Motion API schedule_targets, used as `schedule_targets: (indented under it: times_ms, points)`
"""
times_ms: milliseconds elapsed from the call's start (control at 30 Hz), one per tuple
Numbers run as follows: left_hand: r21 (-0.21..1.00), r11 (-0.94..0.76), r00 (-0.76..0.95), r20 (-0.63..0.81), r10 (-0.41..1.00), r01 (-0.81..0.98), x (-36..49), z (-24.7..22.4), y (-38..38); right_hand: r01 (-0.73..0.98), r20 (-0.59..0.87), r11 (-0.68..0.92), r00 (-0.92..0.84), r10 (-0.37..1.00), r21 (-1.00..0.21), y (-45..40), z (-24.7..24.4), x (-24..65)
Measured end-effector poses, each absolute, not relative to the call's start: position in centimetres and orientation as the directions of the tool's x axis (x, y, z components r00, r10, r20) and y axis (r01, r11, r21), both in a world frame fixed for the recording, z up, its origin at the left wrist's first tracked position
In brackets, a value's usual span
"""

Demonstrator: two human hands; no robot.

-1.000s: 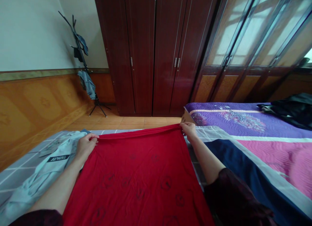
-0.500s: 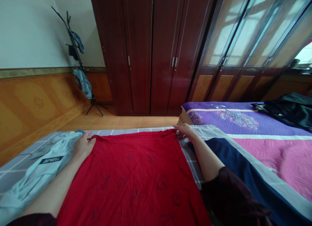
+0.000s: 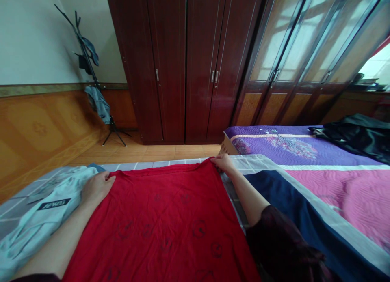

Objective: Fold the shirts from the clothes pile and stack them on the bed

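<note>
A red piece of clothing (image 3: pixel 161 209) with faint dark round prints lies spread over the bed in front of me; its near end runs out of view, so its exact kind is unclear. My left hand (image 3: pixel 99 187) pinches its far left corner. At the far right corner, my right hand (image 3: pixel 223 163) is closed on the cloth, and that corner is pulled up a little. Left of my left arm lies a pale blue garment (image 3: pixel 57 207) with a dark label. Dark navy cloth (image 3: pixel 283 205) stretches along the right of my right arm.
Grey checked bedding (image 3: pixel 246 162) lies under the clothes. Beyond it on the right are a pink quilted cover (image 3: pixel 329 188), a purple floral cover (image 3: pixel 292 146) and a black garment (image 3: pixel 359 136). Dark red wardrobes (image 3: pixel 183 71) and a coat stand (image 3: pixel 96 85) stand at the back.
My right hand has shifted slightly left, with the far right corner of the red cloth raised and bunched a bit. The whole view has turned slightly to the right.
</note>
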State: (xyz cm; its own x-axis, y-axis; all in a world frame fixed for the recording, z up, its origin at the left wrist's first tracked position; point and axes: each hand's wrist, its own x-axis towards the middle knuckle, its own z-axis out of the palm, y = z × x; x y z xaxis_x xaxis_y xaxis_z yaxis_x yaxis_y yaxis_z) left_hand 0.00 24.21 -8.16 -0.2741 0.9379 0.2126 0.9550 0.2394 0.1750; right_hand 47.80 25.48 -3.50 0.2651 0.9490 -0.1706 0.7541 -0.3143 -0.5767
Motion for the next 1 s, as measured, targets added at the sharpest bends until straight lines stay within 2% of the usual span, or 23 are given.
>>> schedule_targets:
  times_ms: [133,300,367,533,700,833,933,1000]
  points:
    - [0.160,0.255,-0.290,0.252,0.923,0.953,0.1,-8.2,24.1,0.800,-0.042,-0.366,0.395,0.918,-0.475,25.6,-4.3,47.1]
    - [0.240,0.212,-0.280,0.301,0.912,0.947,-0.1,-8.6,24.1,0.839,0.003,-0.364,0.399,0.917,-0.405,25.2,-3.6,47.4]
    - [0.248,0.216,-0.283,0.281,0.917,0.944,-0.2,-8.6,24.1,0.843,-0.060,-0.352,0.359,0.931,-0.407,25.2,-3.0,47.8]
    - [0.244,0.219,-0.266,0.184,0.946,0.945,-0.6,-8.3,24.3,0.836,-0.330,-0.348,0.216,0.919,-0.423,25.1,-2.0,48.5]
    - [0.178,0.244,-0.276,0.190,0.942,0.953,-0.7,-8.4,24.1,0.838,-0.386,-0.380,0.225,0.895,-0.392,25.0,-2.1,49.1]
    - [0.135,0.217,-0.242,0.212,0.947,0.967,-0.3,-8.4,23.9,0.842,-0.341,-0.373,0.245,0.908,-0.389,25.2,-2.4,49.3]
    - [0.114,0.205,-0.227,0.243,0.943,0.972,0.7,-7.9,23.2,0.866,-0.238,-0.340,0.266,0.934,-0.368,25.5,-2.7,49.0]
    - [0.114,0.197,-0.224,0.312,0.923,0.974,1.7,-7.2,22.4,0.890,-0.156,-0.311,0.273,0.949,-0.333,25.6,-2.9,48.7]
